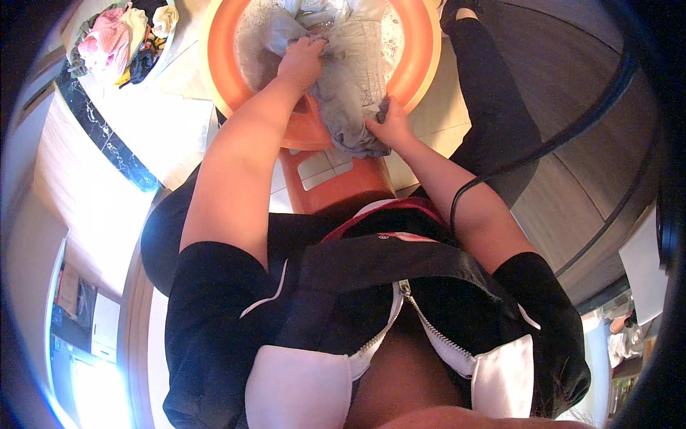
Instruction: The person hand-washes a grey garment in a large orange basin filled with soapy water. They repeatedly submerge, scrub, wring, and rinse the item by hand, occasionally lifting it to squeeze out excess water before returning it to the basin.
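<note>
An orange plastic basin [423, 53] of soapy water stands before me at the top of the view. A wet grey garment [348, 91] with a gathered band lies from the water over the basin's near rim. Closed around a fold of its upper left part is my left hand [303, 64], fingers partly hidden by the cloth. My right hand [391, 126] pinches its lower right edge near the rim, thumb on top. More pale wet cloth lies in the water at the top edge.
Below the basin is an orange plastic stool [343, 190]. At the upper left, a heap of clothes [110, 40] fills a container. Black-clad legs flank the basin. A dark cable [557, 142] crosses in front of my right arm.
</note>
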`<state>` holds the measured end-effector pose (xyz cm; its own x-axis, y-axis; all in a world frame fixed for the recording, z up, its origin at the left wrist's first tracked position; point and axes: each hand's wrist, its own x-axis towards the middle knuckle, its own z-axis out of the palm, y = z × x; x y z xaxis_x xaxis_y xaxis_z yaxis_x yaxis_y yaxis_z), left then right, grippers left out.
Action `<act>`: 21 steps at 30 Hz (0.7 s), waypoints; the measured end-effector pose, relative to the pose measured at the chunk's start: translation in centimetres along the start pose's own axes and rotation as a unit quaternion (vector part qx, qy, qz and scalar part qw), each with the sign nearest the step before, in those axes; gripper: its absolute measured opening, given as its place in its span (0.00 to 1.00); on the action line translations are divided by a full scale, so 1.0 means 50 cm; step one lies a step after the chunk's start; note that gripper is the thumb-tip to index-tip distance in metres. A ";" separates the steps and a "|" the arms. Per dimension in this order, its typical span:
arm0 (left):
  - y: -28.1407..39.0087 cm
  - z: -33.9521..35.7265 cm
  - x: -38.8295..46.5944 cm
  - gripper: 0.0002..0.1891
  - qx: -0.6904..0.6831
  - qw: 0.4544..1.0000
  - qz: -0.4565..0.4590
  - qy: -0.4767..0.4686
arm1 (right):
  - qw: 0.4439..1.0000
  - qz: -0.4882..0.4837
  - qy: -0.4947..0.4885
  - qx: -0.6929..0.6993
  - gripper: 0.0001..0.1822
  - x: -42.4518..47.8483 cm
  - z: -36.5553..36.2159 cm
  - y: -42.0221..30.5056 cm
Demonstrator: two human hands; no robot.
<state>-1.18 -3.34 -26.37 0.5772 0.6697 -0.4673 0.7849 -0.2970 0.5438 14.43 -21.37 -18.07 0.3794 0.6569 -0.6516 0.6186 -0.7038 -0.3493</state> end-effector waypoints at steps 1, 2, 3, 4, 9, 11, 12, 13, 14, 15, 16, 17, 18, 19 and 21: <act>0.001 -0.006 -0.006 0.17 -0.031 0.999 -0.009 0.009 | 0.999 0.009 -0.030 -0.009 0.42 -0.002 0.005 0.005; 0.003 -0.012 -0.006 0.17 -0.047 0.999 -0.017 0.001 | 0.998 0.007 -0.045 -0.031 0.43 -0.004 0.013 0.009; 0.003 -0.030 -0.009 0.17 -0.062 0.998 -0.030 -0.002 | 0.997 0.013 -0.070 -0.031 0.43 -0.003 0.013 0.006; 0.003 -0.048 -0.014 0.17 -0.077 0.996 -0.043 -0.004 | 0.995 0.018 -0.095 -0.033 0.43 0.003 0.012 0.009; 0.072 -0.143 -0.080 0.21 -0.083 0.986 -0.143 0.012 | 0.999 -0.006 -0.005 -0.049 0.43 0.004 0.024 0.034; 0.084 -0.184 -0.108 0.23 -0.090 0.984 -0.149 0.031 | 0.998 0.040 0.003 -0.046 0.43 -0.020 -0.006 -0.013; 0.091 -0.201 -0.124 0.23 -0.098 0.985 -0.138 0.043 | 0.996 0.089 0.009 -0.007 0.44 -0.026 0.002 -0.013; 0.102 -0.213 -0.137 0.24 -0.107 0.985 -0.124 0.052 | 0.989 0.132 -0.003 0.066 0.44 -0.023 0.020 0.006; 0.122 -0.220 -0.150 0.26 -0.136 0.979 -0.112 0.106 | 0.975 0.173 -0.012 0.141 0.43 -0.009 0.046 0.037; 0.137 -0.226 -0.162 0.26 -0.200 0.965 -0.126 0.118 | 0.954 0.207 -0.024 0.216 0.43 0.000 0.060 0.049; 0.144 -0.233 -0.183 0.25 -0.262 0.944 -0.146 0.134 | 0.926 0.227 -0.039 0.300 0.42 -0.028 0.038 0.006; 0.154 -0.241 -0.205 0.25 -0.324 0.920 -0.164 0.150 | 0.890 0.245 -0.055 0.381 0.42 -0.065 0.017 -0.038; 0.194 -0.257 -0.226 0.23 -0.418 0.880 -0.164 0.153 | 0.844 0.266 -0.064 0.462 0.41 -0.099 -0.018 -0.080; 0.206 -0.260 -0.231 0.22 -0.516 0.832 -0.162 0.125 | 0.814 0.269 -0.107 0.504 0.39 -0.115 -0.044 -0.106; 0.220 -0.258 -0.242 0.22 -0.692 0.701 -0.158 0.061 | 0.746 0.268 -0.196 0.577 0.35 -0.137 -0.076 -0.138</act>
<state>-2.43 -5.94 -5.71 0.3339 0.6323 -0.6991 -0.1513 0.7680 0.6223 10.18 -20.01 -8.62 -0.0115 0.2276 -0.9737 -0.6390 -0.7507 -0.1679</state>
